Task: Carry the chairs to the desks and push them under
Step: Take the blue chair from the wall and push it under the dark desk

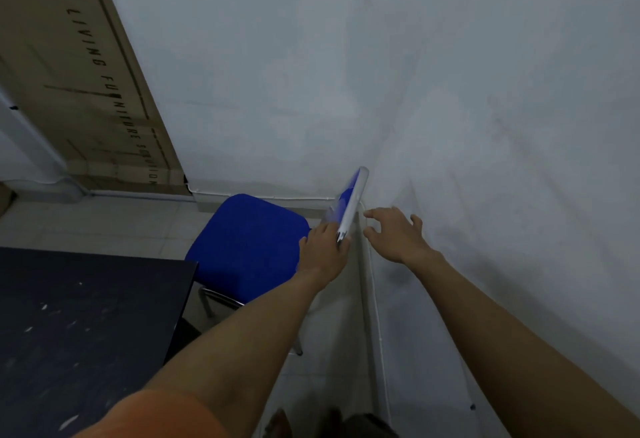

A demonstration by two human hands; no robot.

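A chair with a blue padded seat (247,243) and chrome legs stands in the corner by the white wall, beside the dark desk (83,326). Its blue backrest (346,205) shows edge-on, blurred, next to the wall. My left hand (323,252) grips the near end of the backrest. My right hand (394,233) hovers just right of the backrest, fingers spread and holding nothing, close to the wall.
A large cardboard box (79,84) leans on the wall at the back left. A white cable conduit (372,299) runs along the base of the right wall. Pale tiled floor (104,223) lies between box and desk. My feet show at the bottom edge.
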